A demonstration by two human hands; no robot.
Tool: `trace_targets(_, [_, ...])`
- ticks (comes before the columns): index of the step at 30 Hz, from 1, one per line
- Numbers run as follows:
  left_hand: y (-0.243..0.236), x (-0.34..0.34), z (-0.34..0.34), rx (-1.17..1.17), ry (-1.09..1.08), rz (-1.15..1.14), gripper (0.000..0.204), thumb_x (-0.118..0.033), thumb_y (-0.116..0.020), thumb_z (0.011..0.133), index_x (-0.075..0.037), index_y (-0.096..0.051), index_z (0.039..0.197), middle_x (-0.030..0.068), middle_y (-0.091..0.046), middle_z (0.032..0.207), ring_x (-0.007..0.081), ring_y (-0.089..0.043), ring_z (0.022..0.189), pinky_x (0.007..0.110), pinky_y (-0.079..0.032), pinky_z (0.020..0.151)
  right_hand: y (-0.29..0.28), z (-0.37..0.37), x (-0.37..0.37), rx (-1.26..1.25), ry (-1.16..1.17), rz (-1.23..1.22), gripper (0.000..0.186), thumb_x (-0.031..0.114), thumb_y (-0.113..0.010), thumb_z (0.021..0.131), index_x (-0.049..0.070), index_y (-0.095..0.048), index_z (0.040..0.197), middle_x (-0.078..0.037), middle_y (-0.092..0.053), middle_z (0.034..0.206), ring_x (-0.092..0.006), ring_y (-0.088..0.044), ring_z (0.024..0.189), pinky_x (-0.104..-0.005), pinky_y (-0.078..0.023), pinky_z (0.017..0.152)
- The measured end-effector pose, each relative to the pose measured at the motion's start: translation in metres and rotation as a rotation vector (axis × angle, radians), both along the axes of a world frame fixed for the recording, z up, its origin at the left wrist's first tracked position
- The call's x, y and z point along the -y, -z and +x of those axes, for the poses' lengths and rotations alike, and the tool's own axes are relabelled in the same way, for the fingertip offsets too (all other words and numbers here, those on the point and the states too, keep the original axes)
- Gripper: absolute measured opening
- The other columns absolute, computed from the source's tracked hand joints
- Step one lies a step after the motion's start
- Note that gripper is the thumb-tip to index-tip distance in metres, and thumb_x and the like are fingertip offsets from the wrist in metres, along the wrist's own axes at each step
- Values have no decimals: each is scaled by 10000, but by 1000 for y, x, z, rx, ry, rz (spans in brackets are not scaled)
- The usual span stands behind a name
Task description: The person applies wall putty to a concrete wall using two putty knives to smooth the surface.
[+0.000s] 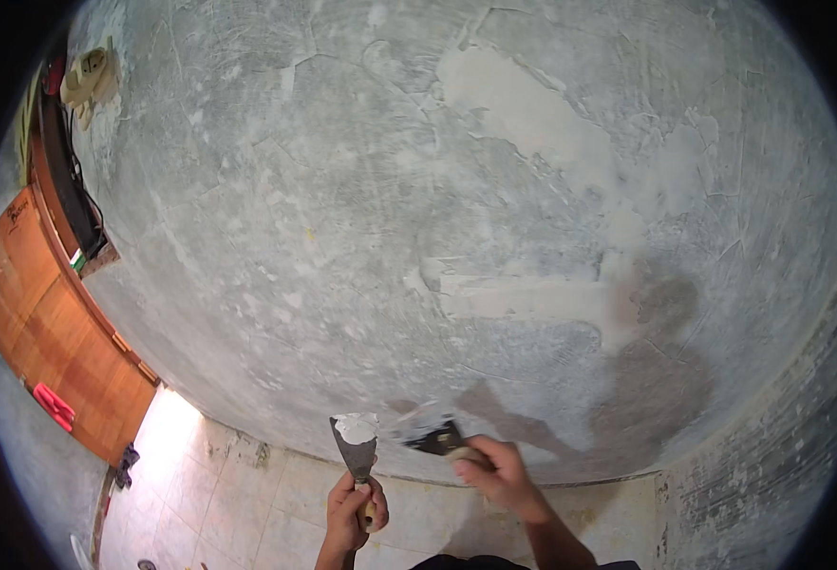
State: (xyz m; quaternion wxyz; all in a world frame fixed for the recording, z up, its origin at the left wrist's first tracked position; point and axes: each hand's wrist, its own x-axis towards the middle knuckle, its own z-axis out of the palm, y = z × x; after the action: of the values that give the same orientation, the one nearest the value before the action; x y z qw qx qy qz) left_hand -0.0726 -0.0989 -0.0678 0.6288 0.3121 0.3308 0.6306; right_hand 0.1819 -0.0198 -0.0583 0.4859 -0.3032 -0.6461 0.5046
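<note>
My left hand (350, 511) is closed around the handle of a putty knife (357, 457), its blade pointing up with a lump of white filler (356, 427) on it. Just to the right, my right hand (500, 471) grips a second putty knife (438, 440). That one has a dark blade, tilted left, with a smear of white along its edge. The two blades are close together but apart. Beyond them rises a grey, rough wall (295, 237) with pale patches of filler (523, 104) at the upper right and a smoother strip (523, 298) lower down.
On the left stands an orange-brown wooden door (67, 332) with a red handle-like piece (53, 407). A wall socket (92, 65) sits at the upper left. Light tiles (238, 503) cover the floor. A rough side wall (760, 475) closes the right. My shadow (656, 370) falls on the wall.
</note>
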Motion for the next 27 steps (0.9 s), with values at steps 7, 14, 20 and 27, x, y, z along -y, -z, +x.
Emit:
trace_targets(7, [0,5,49,-62,-131,71,192,-184,-521,987,1,-537,1036,58,-512,685,119,-447,451,258,-336,389,-33,36,20,186,-76,-23,248,177,-721,919,-10,-669,1073,-36,-591,722,-73,-475,644,-256,-408,570])
trace_targets(14, [-21,-3,53,-245,-98,111,332,-303,-480,1045,-15,-534,887,38,-507,654,91,-465,463,238,-336,405,-107,67,11,411,-20,99,263,179,-720,913,6,-683,1108,-55,-654,716,-89,-550,616,-254,-444,578])
trace_targets(20, [-41,-7,57,-277,-71,173,335,-279,-471,1059,-18,-535,858,-4,-467,607,63,-431,480,225,-326,454,-134,59,13,540,6,174,234,179,-736,888,25,-707,1062,-81,-656,707,-113,-568,589,-264,-456,576])
trace_targets(27, [-45,-17,45,-281,-7,212,319,-254,-468,1063,-13,-540,866,-17,-449,607,47,-410,482,220,-320,449,-138,41,5,593,28,164,237,169,-727,876,3,-703,1044,-90,-653,690,-126,-579,575,-272,-462,574])
